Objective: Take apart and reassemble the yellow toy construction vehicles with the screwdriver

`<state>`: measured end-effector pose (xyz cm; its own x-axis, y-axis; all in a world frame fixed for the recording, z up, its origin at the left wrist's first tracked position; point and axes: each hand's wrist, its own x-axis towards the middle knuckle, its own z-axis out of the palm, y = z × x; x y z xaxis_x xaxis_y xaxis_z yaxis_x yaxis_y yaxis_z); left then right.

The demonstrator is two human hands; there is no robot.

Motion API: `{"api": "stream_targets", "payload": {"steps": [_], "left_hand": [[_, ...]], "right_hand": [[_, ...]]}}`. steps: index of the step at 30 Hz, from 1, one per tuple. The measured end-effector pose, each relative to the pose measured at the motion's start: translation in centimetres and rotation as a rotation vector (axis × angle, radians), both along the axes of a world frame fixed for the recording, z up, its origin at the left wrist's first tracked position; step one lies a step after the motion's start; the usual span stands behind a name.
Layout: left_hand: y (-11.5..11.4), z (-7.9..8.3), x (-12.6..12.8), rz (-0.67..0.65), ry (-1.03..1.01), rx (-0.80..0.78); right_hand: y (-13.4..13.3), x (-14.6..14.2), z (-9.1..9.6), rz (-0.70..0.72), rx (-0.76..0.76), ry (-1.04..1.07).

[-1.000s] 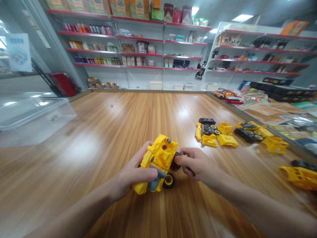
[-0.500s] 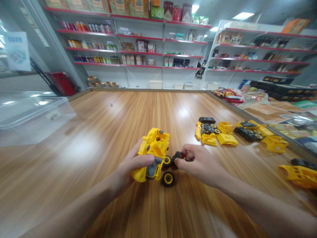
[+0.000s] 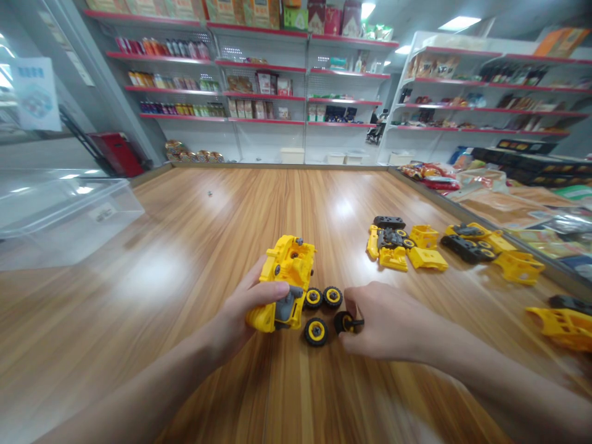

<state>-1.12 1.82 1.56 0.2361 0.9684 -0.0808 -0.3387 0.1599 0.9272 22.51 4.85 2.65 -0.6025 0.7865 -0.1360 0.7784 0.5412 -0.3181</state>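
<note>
My left hand [image 3: 252,299] is wrapped round a yellow toy truck body [image 3: 289,265] with a grey part on it, thumb pressed on the near side. Three black toy wheels with yellow hubs lie flat on the table beside it: a front wheel [image 3: 316,332], a wheel behind it [image 3: 313,298] and one to the right [image 3: 332,297]. Low over the wood, my right hand [image 3: 382,317] is closed on a further toy wheel [image 3: 343,322], its thumb and fingers at the rim. A short black rod shows at this wheel's hub, partly hidden by the fingers.
Yellow and black toy vehicle parts [image 3: 393,246] lie in a group at the right, with more parts [image 3: 490,250] farther right and a yellow piece [image 3: 562,324] near the right edge. A clear plastic bin [image 3: 69,222] stands at the left. Stocked shelves [image 3: 259,68] rise beyond the table [image 3: 259,203].
A wheel that was at my right hand now lies flat beside the others. My right hand has moved toward me and closed on another wheel. My left hand still holds the truck body.
</note>
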Motion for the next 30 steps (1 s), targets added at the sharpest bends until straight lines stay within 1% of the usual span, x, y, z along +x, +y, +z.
{"api": "stream_targets", "payload": {"steps": [3,7,11,16,24,30], "left_hand": [[-0.07,-0.04,-0.03,-0.013,0.002,0.008],[-0.17,-0.2,-0.12,-0.019,-0.005,0.011],[-0.17,-0.31,-0.23,-0.039,-0.017,0.011],[-0.12,-0.14,-0.19,-0.028,-0.027,0.009],[-0.17,-0.09,-0.21,-0.017,-0.04,0.011],[-0.02,-0.13,-0.16,-0.016,-0.066,0.018]], "right_hand": [[-0.04,-0.01,-0.04,0.026,-0.009,0.006],[-0.12,0.11,0.12,-0.005,-0.011,-0.002],[-0.21,0.18,0.36,-0.005,-0.021,0.0],[-0.18,0.21,0.42,-0.064,0.02,-0.019],[-0.22,0.42,0.59,-0.07,0.025,-0.019],[-0.15,0.37,0.68,0.011,-0.026,0.016]]}}
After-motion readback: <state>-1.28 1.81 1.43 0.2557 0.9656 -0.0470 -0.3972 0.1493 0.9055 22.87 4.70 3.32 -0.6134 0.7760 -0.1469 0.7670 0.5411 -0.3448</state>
